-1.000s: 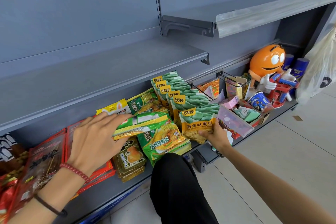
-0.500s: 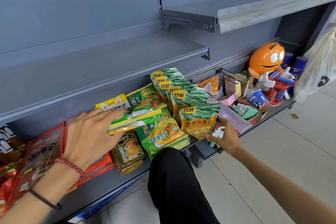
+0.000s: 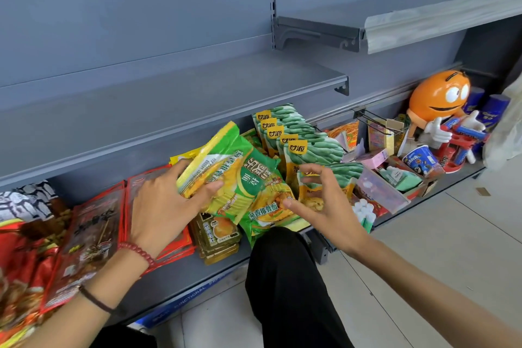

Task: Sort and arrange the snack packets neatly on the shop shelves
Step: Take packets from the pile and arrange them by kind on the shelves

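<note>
My left hand (image 3: 166, 203) grips a green-and-yellow noodle packet (image 3: 223, 167), lifted and tilted above the bottom shelf (image 3: 180, 271). More green noodle packets (image 3: 268, 212) lie under it. My right hand (image 3: 324, 200) hovers open, fingers spread, just right of these packets and in front of a row of upright green-and-white bean packets (image 3: 299, 135). Red flat packets (image 3: 93, 237) lie to the left, and a stack of dark gold packets (image 3: 217, 237) sits in front.
An orange round mascot figure (image 3: 437, 99), a blue cup (image 3: 421, 159), small boxes and a clear plastic box (image 3: 381, 192) crowd the shelf's right part. A bare grey shelf (image 3: 169, 93) hangs above. My knee in black trousers (image 3: 285, 277) is close to the shelf edge.
My left hand has picked the green noodle packet up off the pile and tilted it. My right hand left the bean packet's front and moved left, open, toward the noodle packets.
</note>
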